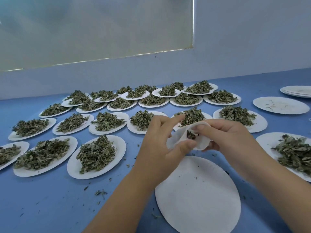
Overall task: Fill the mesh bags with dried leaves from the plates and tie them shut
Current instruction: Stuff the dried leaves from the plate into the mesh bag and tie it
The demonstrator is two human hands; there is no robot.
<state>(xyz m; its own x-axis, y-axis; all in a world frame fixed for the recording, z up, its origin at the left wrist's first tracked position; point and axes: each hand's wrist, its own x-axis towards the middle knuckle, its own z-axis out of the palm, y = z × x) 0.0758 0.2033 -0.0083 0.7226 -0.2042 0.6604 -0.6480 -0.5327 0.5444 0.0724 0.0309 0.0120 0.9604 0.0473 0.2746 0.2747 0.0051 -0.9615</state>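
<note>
**Above the bare plate [198,199], both hands hold the mesh bag [175,138] open**

Nearest on the blue table [50,199], the bare plate carries only crumbs. Just above it, the left hand [159,145] pinches the bag's near edge under its thumb. Its forefinger is lifted and nearly straight, and its other fingers are hidden behind the cloth. The right hand [227,135] pinches the opposite rim, thumb on top and fingers curled beneath. Between them the bag's mouth gapes, with a small clump of dried leaves [191,135] inside. Beyond, rows of heaped plates [71,165] reach toward the wall [235,61]. At far right lie an emptied plate [279,107] and a stack of empty plates [297,91].
</note>
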